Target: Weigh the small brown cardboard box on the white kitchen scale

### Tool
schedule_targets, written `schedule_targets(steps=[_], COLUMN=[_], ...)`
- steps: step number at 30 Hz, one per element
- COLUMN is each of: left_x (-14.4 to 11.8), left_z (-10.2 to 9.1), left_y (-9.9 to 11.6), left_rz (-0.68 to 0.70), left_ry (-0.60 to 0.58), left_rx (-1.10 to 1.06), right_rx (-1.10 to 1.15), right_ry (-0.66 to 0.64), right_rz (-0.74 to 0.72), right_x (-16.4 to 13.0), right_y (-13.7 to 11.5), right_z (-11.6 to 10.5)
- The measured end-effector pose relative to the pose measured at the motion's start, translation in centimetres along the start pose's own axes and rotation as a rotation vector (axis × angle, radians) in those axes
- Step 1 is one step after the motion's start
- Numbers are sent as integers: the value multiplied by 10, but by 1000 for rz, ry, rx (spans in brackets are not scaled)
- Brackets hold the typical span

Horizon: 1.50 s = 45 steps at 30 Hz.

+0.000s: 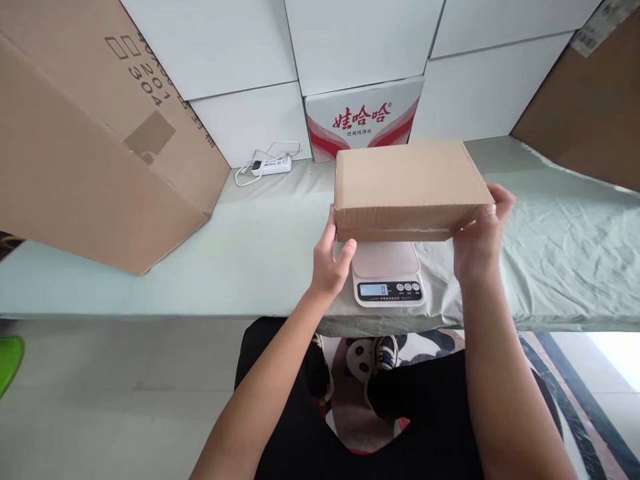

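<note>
The fingers of the left hand were part-open along the left end of a shallow brown cardboard box, thumb at its lower front edge; those of the right hand curled around the right end, thumb on the front corner. Both hands touched the box, so neither was nearer. It lay between them, long axis running left to right, held above the digital scale, whose display read 0. Behind stood a white-and-red printed carton.
</note>
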<state>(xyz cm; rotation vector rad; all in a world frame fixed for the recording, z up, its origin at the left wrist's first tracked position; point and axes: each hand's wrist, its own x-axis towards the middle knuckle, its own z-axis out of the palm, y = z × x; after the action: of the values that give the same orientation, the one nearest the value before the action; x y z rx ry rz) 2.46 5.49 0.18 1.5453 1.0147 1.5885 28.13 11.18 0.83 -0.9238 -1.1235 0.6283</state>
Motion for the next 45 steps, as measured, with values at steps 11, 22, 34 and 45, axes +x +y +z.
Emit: schedule_targets(steps=[11, 22, 34, 45], left_x=[-64, -68, -65, -64], left_z=[9, 7, 4, 4], left_y=[21, 14, 13, 15], left_rz=[-77, -75, -83, -121], left_ry=[79, 142, 144, 162], left_rx=[-64, -47, -34, -44], right_rx=[194, 25, -40, 27], right_ry=[346, 354, 338, 410], right_rz=[45, -45, -20, -33], right_x=[-30, -32, -36, -31], right_y=[-26, -24, -26, -30], right_z=[10, 12, 16, 16])
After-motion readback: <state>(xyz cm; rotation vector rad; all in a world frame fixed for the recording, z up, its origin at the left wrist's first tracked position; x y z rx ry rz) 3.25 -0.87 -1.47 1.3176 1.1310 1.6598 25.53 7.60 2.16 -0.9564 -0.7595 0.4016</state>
